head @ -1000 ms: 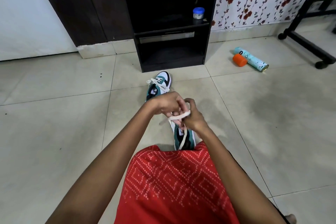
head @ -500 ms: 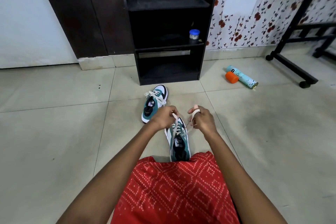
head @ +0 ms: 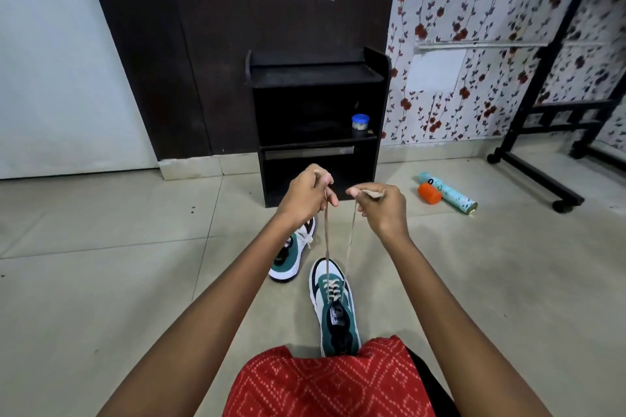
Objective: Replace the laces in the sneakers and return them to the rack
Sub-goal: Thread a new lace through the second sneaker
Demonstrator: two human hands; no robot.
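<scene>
Rack [head: 318, 78] w/ jar [head: 360, 121], 2nd sneaker [head: 288, 259] in front — bottle [head: 450, 196] at rt

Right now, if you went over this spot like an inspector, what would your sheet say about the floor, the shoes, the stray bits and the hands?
Surface: pale tiled floor, faintly marked.
Job's things: near sneaker by the red garment, toe toward the shoe rack, its lace threaded, both ends pulled up; far sneaker to its left, laced; no shoes seen in the rack.
Clutter: blue-lidded jar on a rack shelf; orange cylinder beside a teal tube lying on the floor.
Hands: left hand grips one lace end; right hand pinches the other.
Cables: nothing seen.
Surroundings: dark wall panel, floral wallpaper, black wheeled frame at right.
</scene>
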